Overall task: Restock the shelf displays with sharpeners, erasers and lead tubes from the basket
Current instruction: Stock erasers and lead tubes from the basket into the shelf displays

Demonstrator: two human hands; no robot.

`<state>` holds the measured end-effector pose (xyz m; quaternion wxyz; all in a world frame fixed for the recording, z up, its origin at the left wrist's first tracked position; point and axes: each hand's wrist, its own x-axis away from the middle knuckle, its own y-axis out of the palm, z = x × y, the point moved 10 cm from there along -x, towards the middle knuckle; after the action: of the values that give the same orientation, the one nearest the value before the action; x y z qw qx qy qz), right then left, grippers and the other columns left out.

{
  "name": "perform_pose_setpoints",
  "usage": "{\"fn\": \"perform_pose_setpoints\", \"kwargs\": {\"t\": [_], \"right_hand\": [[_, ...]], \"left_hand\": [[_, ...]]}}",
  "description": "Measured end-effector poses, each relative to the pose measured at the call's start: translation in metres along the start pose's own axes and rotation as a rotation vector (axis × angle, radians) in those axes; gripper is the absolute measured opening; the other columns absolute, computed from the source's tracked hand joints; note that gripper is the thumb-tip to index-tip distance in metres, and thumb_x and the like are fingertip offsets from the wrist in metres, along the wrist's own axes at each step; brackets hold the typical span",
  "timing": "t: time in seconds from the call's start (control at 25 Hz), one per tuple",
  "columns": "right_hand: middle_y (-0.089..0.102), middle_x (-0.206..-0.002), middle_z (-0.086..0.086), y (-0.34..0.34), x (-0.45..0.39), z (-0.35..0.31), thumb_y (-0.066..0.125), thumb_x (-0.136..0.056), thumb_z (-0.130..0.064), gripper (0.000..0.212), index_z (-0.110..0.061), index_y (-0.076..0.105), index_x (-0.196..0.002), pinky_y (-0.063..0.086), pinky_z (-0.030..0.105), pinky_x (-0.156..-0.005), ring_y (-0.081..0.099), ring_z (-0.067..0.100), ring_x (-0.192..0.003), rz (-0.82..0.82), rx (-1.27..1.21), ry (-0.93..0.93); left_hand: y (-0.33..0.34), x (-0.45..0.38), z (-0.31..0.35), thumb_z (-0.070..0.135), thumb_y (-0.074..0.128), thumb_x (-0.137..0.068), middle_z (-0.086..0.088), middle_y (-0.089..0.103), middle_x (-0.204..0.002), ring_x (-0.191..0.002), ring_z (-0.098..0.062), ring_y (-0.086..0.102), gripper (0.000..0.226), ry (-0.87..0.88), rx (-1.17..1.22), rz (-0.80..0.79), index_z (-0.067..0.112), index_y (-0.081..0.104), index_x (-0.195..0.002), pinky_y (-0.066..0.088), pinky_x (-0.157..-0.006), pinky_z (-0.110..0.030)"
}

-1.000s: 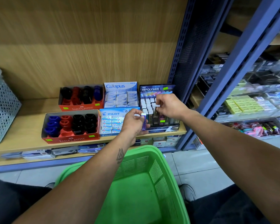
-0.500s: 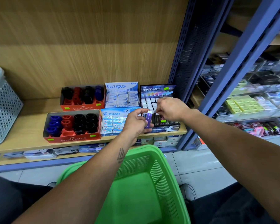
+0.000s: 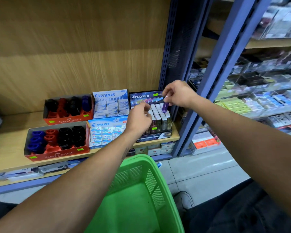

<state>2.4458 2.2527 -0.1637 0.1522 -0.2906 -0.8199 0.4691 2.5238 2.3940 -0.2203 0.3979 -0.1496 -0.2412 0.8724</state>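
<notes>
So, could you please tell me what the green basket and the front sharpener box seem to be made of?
Green basket: moulded plastic, slightly glossy, judging by its slotted walls. Front sharpener box: probably printed cardboard, matte, with a raw grey-brown inner wall.

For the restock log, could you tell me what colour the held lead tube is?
Purple with a white cap, in the head view: lead tube.

Stationery shop — shelf of branded eraser boxes, sharpener trays, price stickers
</notes>
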Motion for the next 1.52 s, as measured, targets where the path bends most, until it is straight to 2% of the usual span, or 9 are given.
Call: {"fn": "perform_pose_setpoints", "kwargs": {"t": [0.12,0.24,0.4,0.52,0.64,0.84,1.2,1.32,1.52], "right_hand": [[0.066,-0.087,0.005,0.005,-0.005,0.008,0.068,-0.087,0.002,0.016,-0.014,0.070,-0.091,0.057,0.031,-0.073,0.068,0.023,-0.077,-0.105,0.353,-0.001],[0.066,-0.082,0.003,0.026,-0.003,0.015,0.068,-0.085,0.005,0.019,-0.013,0.071,-0.089,0.057,0.031,-0.073,0.069,0.022,-0.079,-0.181,0.446,0.008],[0.064,-0.080,0.001,0.038,-0.003,0.025,0.067,-0.085,0.002,0.017,-0.015,0.069,-0.084,0.058,0.034,-0.078,0.068,0.023,-0.084,-0.168,0.391,0.022],[0.064,-0.082,0.004,0.036,-0.004,0.027,0.062,-0.085,0.002,0.018,-0.015,0.068,-0.084,0.058,0.035,-0.078,0.068,0.026,-0.084,-0.156,0.373,0.074],[0.064,-0.089,0.009,0.007,-0.009,0.017,0.056,-0.083,0.000,0.017,-0.011,0.066,-0.091,0.058,0.038,-0.071,0.064,0.032,-0.079,0.030,0.387,0.123],[0.052,-0.076,0.013,-0.009,-0.008,0.011,0.051,-0.082,0.010,0.017,-0.007,0.049,-0.077,0.040,0.032,-0.052,0.052,0.031,-0.065,0.139,0.447,0.171],[0.055,-0.077,0.013,-0.013,-0.024,0.033,0.054,-0.082,0.012,0.018,-0.005,0.053,-0.080,0.043,0.033,-0.053,0.053,0.029,-0.065,0.195,0.377,0.258],[0.064,-0.091,0.017,-0.003,-0.031,0.040,0.056,-0.081,0.016,0.024,-0.004,0.065,-0.090,0.058,0.040,-0.066,0.061,0.034,-0.074,0.174,0.350,0.260],[0.066,-0.098,0.013,0.008,-0.035,0.047,0.059,-0.086,0.007,0.020,-0.009,0.070,-0.094,0.059,0.041,-0.076,0.064,0.035,-0.085,0.192,0.244,0.227]], "left_hand": [[0.033,0.006,0.022,0.014,0.051,-0.094,-0.003,0.036,-0.157,-0.146,-0.020,0.028,0.052,0.290,-0.543,-0.208,0.015,0.045,-0.146,0.026,-0.119,-0.041],[0.075,0.019,0.013,0.031,0.048,-0.097,0.004,0.005,-0.166,-0.153,-0.016,0.001,0.069,0.344,-0.762,-0.469,0.021,0.017,-0.158,0.004,-0.121,-0.053],[0.088,0.019,-0.014,0.038,0.047,-0.097,0.007,-0.007,-0.166,-0.153,-0.015,-0.004,0.078,0.267,-0.865,-0.597,0.024,0.002,-0.159,0.001,-0.120,-0.057],[0.085,0.020,-0.015,0.035,0.048,-0.097,0.009,-0.005,-0.166,-0.153,-0.014,-0.001,0.076,0.266,-0.858,-0.589,0.025,0.003,-0.159,0.003,-0.121,-0.058],[0.085,0.015,-0.006,0.037,0.047,-0.098,0.008,0.002,-0.166,-0.153,-0.016,0.002,0.073,0.259,-0.792,-0.538,0.023,0.009,-0.158,0.004,-0.119,-0.061],[0.103,-0.001,0.004,0.051,0.040,-0.097,0.000,-0.009,-0.166,-0.152,-0.017,-0.010,0.081,0.230,-0.818,-0.495,0.015,0.001,-0.159,-0.006,-0.118,-0.059],[0.115,-0.005,0.005,0.058,0.032,-0.096,-0.002,0.004,-0.167,-0.153,-0.017,-0.002,0.080,0.273,-0.856,-0.465,0.014,0.011,-0.158,-0.007,-0.118,-0.063],[0.114,0.001,0.002,0.055,0.035,-0.097,-0.003,0.002,-0.167,-0.153,-0.018,-0.002,0.079,0.294,-0.847,-0.462,0.014,0.006,-0.158,-0.006,-0.118,-0.062],[0.106,0.000,0.004,0.053,0.032,-0.099,-0.011,-0.002,-0.166,-0.153,-0.024,-0.003,0.080,0.290,-0.806,-0.428,0.007,0.004,-0.157,0.000,-0.122,-0.055]]}}
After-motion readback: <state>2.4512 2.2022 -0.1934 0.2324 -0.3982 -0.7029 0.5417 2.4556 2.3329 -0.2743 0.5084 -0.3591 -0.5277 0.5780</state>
